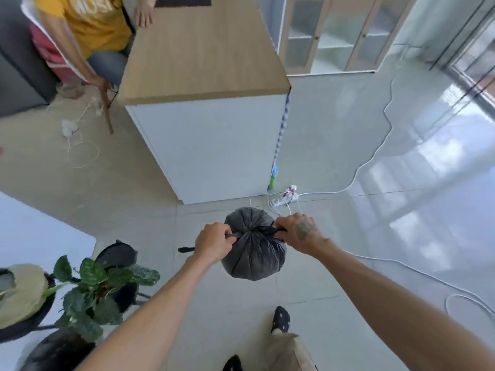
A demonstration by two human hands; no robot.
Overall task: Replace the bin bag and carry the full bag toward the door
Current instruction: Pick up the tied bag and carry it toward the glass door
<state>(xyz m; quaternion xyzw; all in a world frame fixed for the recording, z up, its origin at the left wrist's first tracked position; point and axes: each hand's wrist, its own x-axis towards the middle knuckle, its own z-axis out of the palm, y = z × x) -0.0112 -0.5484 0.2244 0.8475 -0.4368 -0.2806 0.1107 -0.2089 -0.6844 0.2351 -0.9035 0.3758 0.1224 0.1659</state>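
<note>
Full grey-black bin bag point(251, 250), bulging and round, neck gathered to a central knot with two tie ends stretched sideways, sat lower centre of frame.

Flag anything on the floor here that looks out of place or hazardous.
A white power strip lies loose on the tiles just beyond the black bin bag, and its long white cable snakes across the open floor: a likely trip hazard. Nothing looks spilled, and the bag, pulled shut by the left hand and right hand, looks intact.
</note>
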